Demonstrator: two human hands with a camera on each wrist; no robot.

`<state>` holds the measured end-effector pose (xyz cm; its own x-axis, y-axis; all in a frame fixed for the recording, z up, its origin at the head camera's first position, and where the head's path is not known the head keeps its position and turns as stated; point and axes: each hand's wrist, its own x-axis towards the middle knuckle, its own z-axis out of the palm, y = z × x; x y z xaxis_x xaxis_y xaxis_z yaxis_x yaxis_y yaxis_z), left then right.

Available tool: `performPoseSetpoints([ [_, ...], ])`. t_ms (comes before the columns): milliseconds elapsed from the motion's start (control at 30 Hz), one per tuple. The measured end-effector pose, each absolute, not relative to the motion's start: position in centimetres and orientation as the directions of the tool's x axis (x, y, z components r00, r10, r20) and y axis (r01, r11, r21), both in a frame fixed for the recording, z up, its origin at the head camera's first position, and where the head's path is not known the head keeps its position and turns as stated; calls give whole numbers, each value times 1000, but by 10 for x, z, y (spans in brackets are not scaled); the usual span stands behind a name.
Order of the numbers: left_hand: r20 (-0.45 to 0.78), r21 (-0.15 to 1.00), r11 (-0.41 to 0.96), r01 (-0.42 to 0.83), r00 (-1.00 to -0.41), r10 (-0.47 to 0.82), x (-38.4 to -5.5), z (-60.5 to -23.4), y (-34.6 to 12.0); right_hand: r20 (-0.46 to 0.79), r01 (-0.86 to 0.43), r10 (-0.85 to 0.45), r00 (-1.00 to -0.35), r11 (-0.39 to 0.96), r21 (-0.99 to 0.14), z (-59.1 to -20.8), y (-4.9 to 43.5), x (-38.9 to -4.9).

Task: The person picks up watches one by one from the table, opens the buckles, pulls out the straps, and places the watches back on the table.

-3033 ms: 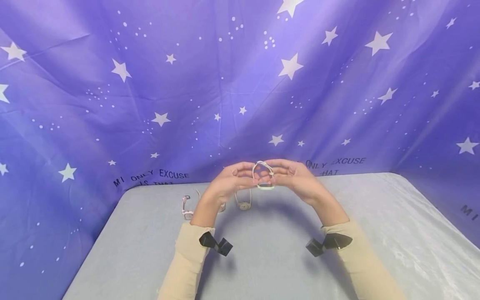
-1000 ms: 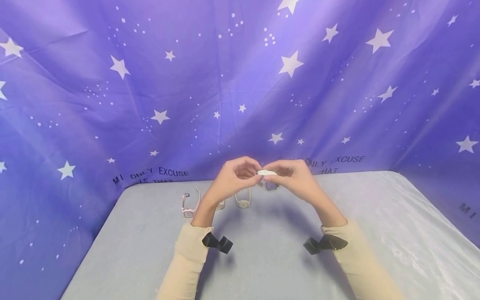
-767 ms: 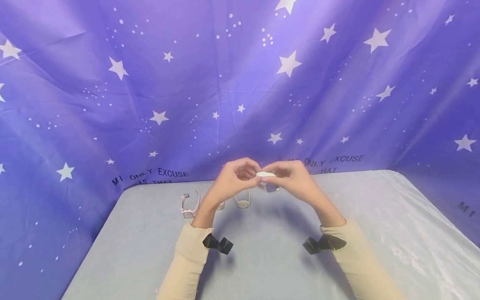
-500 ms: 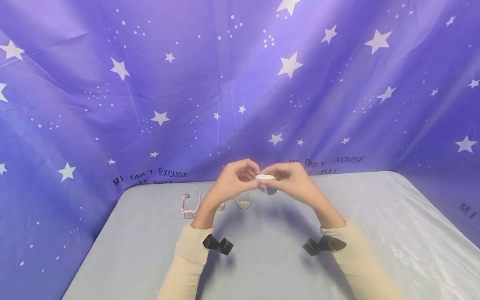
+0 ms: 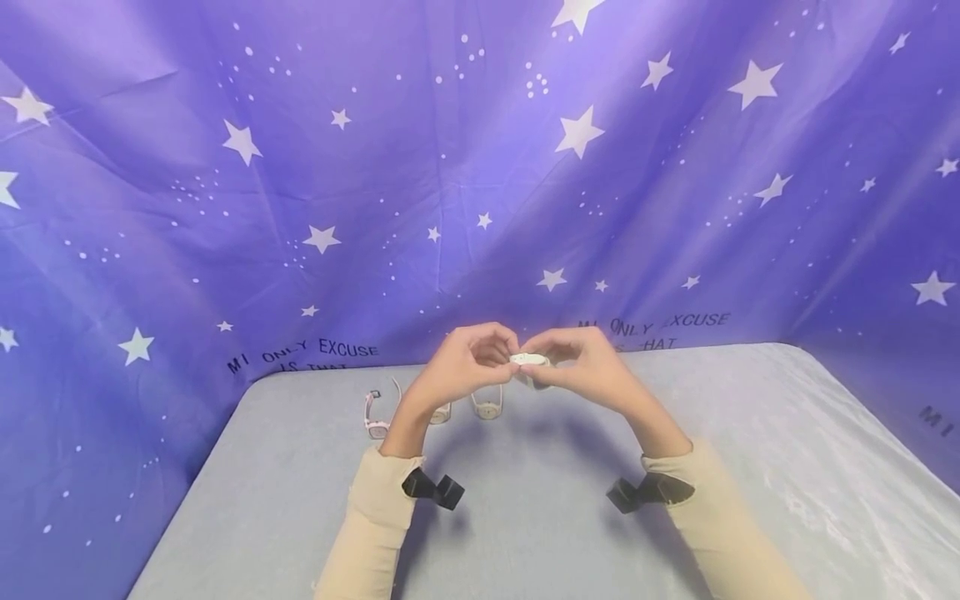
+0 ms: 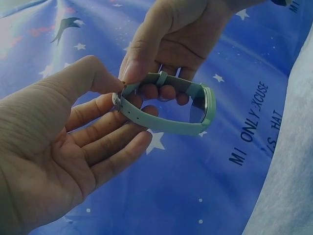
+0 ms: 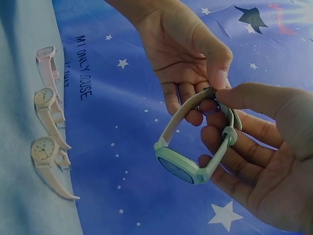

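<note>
Left wrist: left hand [image 6: 61, 152], half-curled, pinches mint watch [image 6: 168, 126] near buckle [image 6: 117, 101]; right hand [image 6: 176, 41] pinches strap [image 6: 152, 78] alongside.

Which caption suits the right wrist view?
Left hand and right hand pinch a mint-green wristwatch by its strap; three more wristwatches lie on the table.

Mint-green watch [image 7: 177, 167], dark-faced; pink watch [image 7: 47, 68]; two cream watches [image 7: 43, 151], pale-dialled; violet-blue backdrop [image 5: 510, 183] patterned with white stars, dots, black lettering; pale grey-blue tablecloth [image 5: 540, 533]; beige sleeves [image 5: 369, 521]; black wrist cameras [image 5: 449, 492]
</note>
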<state>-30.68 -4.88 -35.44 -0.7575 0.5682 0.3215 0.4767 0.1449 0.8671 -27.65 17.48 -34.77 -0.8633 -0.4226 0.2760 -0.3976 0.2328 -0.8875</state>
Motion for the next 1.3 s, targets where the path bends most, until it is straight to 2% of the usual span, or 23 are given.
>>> performPoseSetpoints([
  [233,323,868,122,481,-734,598,-307,-354,-50,287,-408,-414,-864,241,-881,-347,176,-273],
  [800,279,858,196,475,-751,599,-298,-350,-50,336,-498,-409,-849,404,-767,-344,174,-267],
  [1067,300,854,178,488,-743,599,-301,-349,-51,343,-501,-434,-833,330,-800,-343,176,-269],
  [1300,324,872,107,478,-727,605,-303,-350,-54,325,-461,-433,-841,258,-849,-344,175,-269],
])
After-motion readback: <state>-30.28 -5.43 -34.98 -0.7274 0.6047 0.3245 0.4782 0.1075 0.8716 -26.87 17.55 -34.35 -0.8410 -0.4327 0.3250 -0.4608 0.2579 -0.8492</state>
